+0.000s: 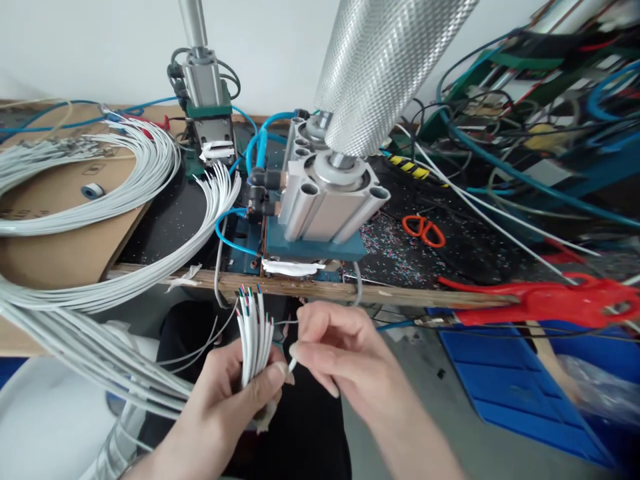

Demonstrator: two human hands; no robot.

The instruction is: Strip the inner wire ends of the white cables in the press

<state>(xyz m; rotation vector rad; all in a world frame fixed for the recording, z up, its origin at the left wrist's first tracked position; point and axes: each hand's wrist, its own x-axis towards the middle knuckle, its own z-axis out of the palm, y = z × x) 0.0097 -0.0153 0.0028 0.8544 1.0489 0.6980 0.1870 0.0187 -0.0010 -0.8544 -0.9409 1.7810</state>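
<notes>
Head view: we are clamping our left hand (pixel 227 393) around the white cable bundle (pixel 254 337), ends fanned upward below the bench edge (pixel 400 292) for picking; our right hand (pixel 334 347) is pinching one cable tip, fingers together, just below the pneumatic press (pixel 325 207).

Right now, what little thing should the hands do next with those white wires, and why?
Probably draw that one wire free. The left hand grips a bundle of white cables with stripped coloured tips up, and the right hand pinches a single cable end beside the bundle, just below the pneumatic press. Separating it would let it be handled alone.
</notes>
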